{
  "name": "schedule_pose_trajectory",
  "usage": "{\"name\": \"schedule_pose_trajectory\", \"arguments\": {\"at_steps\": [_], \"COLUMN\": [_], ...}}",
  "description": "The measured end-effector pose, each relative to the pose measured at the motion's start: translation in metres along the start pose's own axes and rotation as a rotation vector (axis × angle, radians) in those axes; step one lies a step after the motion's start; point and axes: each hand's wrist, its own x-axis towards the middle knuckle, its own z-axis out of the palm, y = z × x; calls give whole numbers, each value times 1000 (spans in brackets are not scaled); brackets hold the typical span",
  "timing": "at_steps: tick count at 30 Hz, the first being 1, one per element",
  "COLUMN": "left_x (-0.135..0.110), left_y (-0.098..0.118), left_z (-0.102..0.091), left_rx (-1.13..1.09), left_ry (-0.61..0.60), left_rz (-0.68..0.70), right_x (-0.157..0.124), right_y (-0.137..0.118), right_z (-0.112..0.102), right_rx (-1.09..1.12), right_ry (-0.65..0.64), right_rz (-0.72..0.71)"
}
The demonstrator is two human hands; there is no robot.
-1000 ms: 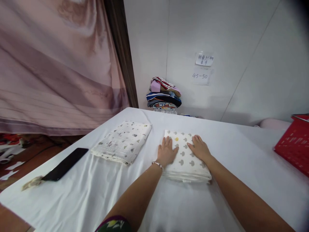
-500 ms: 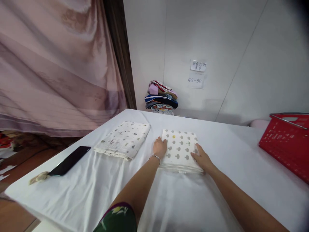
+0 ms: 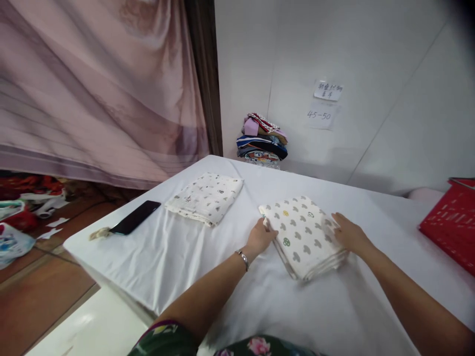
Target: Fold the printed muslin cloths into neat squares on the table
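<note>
Folded cloth (image 3: 308, 235) with grey mushroom shapes lies askew on the white worktop (image 3: 378, 217), between the 2 hands. The left hand (image 3: 261, 236) has a narrow grip that appears to pinch its left edge; the right hand (image 3: 351, 233) touches the opposite side, its grip hard to tell. Uneven pulling could skew the stacked layers or spread the near edges. On the wall (image 3: 389, 74), 1 paper (image 3: 319, 115) reads "45-50"; the handwritten note (image 3: 328, 91) above is too blurred to read surely.
</note>
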Motion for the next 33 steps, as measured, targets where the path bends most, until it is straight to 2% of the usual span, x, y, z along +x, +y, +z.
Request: {"name": "schedule_pose_trajectory", "arguments": {"at_steps": [2, 4, 6, 7, 10, 15, 19, 23, 26, 28, 30, 31, 33], "left_x": [7, 19, 31, 37, 50, 57, 59, 55, 45, 35, 25, 20, 12], "left_y": [5, 12, 17, 18, 12, -5, -5, 4, 8, 8, 7, 7, 6], "left_z": [-2, -2, 1, 3, 8, 12, 10, 8, 9, 11, 14, 15, 18], "left_rx": [104, 210, 344, 415, 572, 616, 595, 560, 495, 408, 304, 251, 149], "left_ry": [193, 297, 281, 243, 117, 101, 83, 36, 86, 162, 213, 223, 227], "left_rz": [157, 362, 527, 564, 541, 512, 509, 463, 404, 340, 278, 253, 219], "right_x": [-10, -25, -43, -52, -71, -88, -108, -127, -121, -101, -73, -57, -29], "right_y": [-31, -65, -95, -106, -120, -116, -121, -124, -110, -90, -64, -50, -25], "right_z": [-1, 4, 16, 23, 40, 46, 43, 32, 15, 4, -5, -8, -9], "right_rx": [-17, 3, -15, -28, -58, -57, -39, 52, 164, 208, 201, 191, 177], "right_ry": [64, 66, 7, -37, -94, -112, -83, -113, -158, -63, 81, 112, 45], "right_rz": [-121, -228, -337, -405, -505, -474, -502, -544, -538, -427, -232, -137, 93]}}
